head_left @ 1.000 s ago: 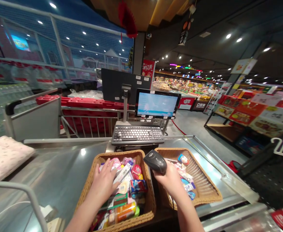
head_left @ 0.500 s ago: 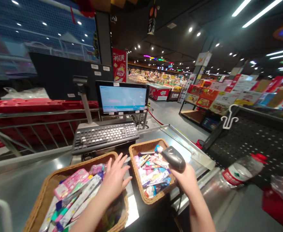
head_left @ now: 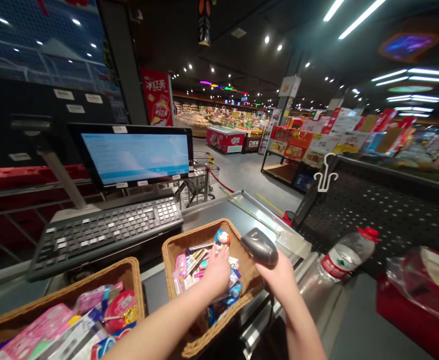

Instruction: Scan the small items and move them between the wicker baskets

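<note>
My right hand (head_left: 279, 277) is wrapped round the handle of a grey barcode scanner (head_left: 260, 246), held over the right edge of the right wicker basket (head_left: 242, 240). My left hand (head_left: 216, 272) reaches across into that basket and rests on the small colourful packets (head_left: 189, 262) in it; its fingertips are down among them and hidden. Another wicker basket (head_left: 129, 275), full of packets, stands at the lower left.
A black keyboard (head_left: 107, 232) and a lit screen (head_left: 135, 155) stand behind the baskets on the steel counter (head_left: 212, 212). A water bottle (head_left: 345, 255) with a red cap lies to the right, beside a plastic bag on a red crate (head_left: 422, 280). Shop aisles lie beyond.
My view has turned right. The left hand left the left basket and crossed into the right basket. My right hand kept the scanner by the right basket.
</note>
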`<state>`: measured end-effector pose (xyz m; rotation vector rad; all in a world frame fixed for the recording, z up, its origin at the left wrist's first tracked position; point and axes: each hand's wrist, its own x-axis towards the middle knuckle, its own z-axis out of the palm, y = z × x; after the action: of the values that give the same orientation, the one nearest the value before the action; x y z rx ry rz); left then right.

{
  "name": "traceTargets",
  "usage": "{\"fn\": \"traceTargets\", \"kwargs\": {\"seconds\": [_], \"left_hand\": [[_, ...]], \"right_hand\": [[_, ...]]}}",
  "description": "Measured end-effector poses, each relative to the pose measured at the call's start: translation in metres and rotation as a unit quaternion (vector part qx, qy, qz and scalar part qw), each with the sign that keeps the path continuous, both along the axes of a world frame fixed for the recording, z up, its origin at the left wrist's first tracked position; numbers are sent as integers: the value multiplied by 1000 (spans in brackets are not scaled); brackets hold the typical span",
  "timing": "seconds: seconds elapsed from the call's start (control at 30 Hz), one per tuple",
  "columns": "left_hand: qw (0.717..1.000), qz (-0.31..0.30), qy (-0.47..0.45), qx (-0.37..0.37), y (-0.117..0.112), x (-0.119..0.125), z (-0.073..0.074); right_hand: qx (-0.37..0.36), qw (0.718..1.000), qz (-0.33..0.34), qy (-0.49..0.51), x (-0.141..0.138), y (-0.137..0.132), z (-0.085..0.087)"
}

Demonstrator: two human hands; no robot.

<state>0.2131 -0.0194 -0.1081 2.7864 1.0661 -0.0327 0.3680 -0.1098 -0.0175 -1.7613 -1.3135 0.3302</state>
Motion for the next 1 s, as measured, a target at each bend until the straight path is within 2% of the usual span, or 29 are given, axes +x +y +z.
{"fn": "traceTargets", "kwargs": {"seconds": [0.1,0.23,0.33,0.43,0.53,0.63,0.7,0.77,0.87,1.0], "left_hand": [[1000,-7,24,2,3,26,-19],[1000,6,25,-9,2,46,-37],[999,31,19,-24,5,50,-39],[997,68,-5,-37,16,43,-27],[995,68,-36,-63,33,24,-4],[993,13,-72,-89,45,-10,19],[987,-29,-120,-107,47,-37,28],[986,-20,-119,-118,45,-64,29],[994,33,-18,-106,39,-96,20],[991,30,82,-97,36,-111,6]], "right_hand": [[3,1000,13,4,8,6,-2],[1,999,37,5,16,13,-5],[-1,999,43,8,21,16,-6],[-5,999,37,13,25,18,-7],[-13,999,30,14,27,20,-7],[-6,999,34,14,27,21,-7],[1,999,37,18,25,23,-7],[5,999,45,22,22,25,-7],[0,997,68,22,14,27,-7],[2,996,84,19,2,29,-5]]}}
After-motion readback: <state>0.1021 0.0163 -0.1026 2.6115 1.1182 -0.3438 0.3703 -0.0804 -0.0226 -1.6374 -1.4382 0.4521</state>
